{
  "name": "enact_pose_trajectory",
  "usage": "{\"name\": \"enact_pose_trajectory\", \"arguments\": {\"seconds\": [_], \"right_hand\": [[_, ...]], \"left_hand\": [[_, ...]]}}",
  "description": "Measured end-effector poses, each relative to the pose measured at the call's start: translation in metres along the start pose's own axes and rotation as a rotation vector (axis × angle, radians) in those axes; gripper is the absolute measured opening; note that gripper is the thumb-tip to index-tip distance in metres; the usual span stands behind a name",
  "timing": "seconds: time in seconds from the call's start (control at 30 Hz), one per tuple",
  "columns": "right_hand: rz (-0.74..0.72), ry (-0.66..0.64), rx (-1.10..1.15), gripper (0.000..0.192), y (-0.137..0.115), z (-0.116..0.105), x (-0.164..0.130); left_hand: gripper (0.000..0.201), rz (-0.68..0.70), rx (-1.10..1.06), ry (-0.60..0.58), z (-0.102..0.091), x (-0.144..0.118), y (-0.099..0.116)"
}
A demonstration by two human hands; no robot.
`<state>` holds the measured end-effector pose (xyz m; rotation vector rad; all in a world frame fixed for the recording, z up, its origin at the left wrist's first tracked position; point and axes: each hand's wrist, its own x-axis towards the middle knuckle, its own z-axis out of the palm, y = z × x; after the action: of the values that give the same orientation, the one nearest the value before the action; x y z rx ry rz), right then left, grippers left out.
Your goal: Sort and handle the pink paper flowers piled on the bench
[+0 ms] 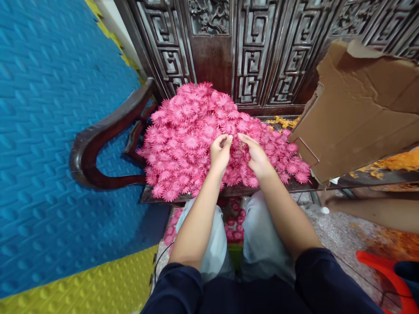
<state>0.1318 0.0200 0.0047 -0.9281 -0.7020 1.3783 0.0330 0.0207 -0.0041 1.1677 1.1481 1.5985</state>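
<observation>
A large heap of pink artificial flower heads [190,141] lies on the dark wooden bench seat [176,199] in front of me. Over the heap's middle, my left hand [220,152] has thumb and forefinger pinched together. Whatever is in that pinch is too small to make out. My right hand [257,158] faces it a short gap away, fingers curled inward and the forefinger pointing towards the left fingertips. Anything it holds blends into the pink petals behind.
A torn cardboard sheet [360,109] leans at the right, beside orange flower pieces [393,164]. The bench's curved armrest [80,152] stands left, before blue foam matting [49,131]. Another person's limb [369,209] reaches in from the right. A red plastic object [382,270] is lower right.
</observation>
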Motion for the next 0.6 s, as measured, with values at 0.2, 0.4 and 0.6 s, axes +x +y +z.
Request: {"name": "enact_pose_trajectory", "arguments": {"seconds": [0.2,0.4,0.6], "right_hand": [[-0.064,0.14,0.049,0.01,0.003,0.003,-0.001],[-0.142,0.224,-0.038,0.013,0.007,0.002,-0.002],[-0.108,0.362,0.03,0.011,0.015,0.02,-0.008]], "left_hand": [[0.023,0.076,0.057,0.021,0.004,-0.001,-0.002],[0.031,0.135,0.086,0.124,0.004,0.0,-0.003],[0.023,0.163,0.125,0.322,0.015,-0.012,0.0]]}}
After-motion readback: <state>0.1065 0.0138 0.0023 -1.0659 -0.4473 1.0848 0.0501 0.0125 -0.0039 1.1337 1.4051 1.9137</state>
